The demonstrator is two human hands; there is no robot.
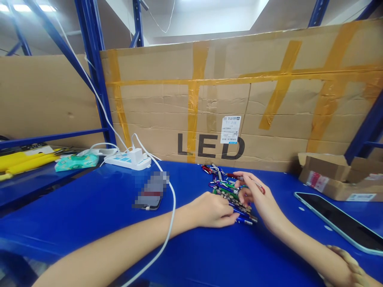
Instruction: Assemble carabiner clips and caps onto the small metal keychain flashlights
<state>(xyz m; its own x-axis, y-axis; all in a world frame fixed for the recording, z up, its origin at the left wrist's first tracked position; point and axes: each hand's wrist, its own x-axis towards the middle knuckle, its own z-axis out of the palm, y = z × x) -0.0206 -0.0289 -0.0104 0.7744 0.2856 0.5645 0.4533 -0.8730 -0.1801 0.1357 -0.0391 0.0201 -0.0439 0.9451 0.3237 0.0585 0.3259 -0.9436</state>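
Note:
A pile of slim, shiny metal tubes (231, 195) in blue, green, red and silver lies on the blue tabletop, several with carabiner clips; they look like small keychain torches. My left hand (212, 209) rests at the pile's near left side, its fingers curled against the blue tubes (243, 220), whose left ends it hides. Over the pile's right side, my right hand (254, 191) has its thumb and fingers bent around a red tube with a red carabiner (263, 190). Part of that tube is hidden by the fingers. Red and silver clips (207, 169) lie at the far end.
A white cable (172, 223) crosses over my left forearm from a power strip (128, 160). A blurred phone (152, 193) lies left; a large phone (341, 221) and an open carton (338, 181) are right. A taped cardboard sheet (161, 115) stands behind.

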